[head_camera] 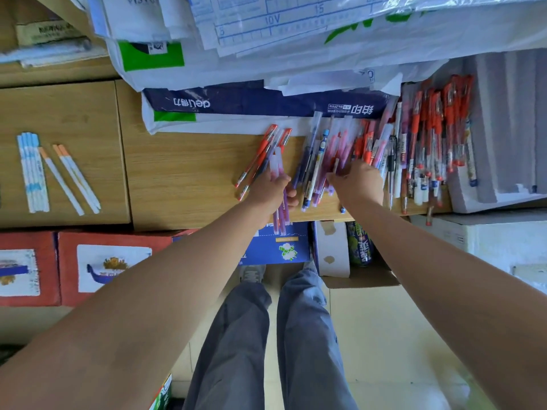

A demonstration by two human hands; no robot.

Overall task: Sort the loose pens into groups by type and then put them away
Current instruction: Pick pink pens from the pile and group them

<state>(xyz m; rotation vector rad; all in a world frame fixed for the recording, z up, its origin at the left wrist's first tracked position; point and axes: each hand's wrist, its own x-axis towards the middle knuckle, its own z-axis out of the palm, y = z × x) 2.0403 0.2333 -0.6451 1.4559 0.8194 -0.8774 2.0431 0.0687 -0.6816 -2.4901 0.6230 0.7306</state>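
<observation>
Head view: far left on the tabletop (pixel 183 173) lie a row of blue-and-white pens (pixel 32 170) and three orange-tipped pens (pixel 72 179). At centre the left hand (pixel 269 190) has its fingers curled round a bunch of purple pens (pixel 279 173), beside two red pens (pixel 257 158). The right hand (pixel 358 182) reaches into the mixed pen pile (pixel 316 161); its fingers are hidden, so I cannot tell their grip. Below, an open cardboard box (pixel 361 279) holds a can (pixel 359 244).

Three orange-tipped white pens (pixel 72 180) lie beside roughly five blue-and-white pens (pixel 33 173), two red boxes (pixel 112 267) stand below, and the red pens (pixel 432 137) at right are too crowded to count.
</observation>
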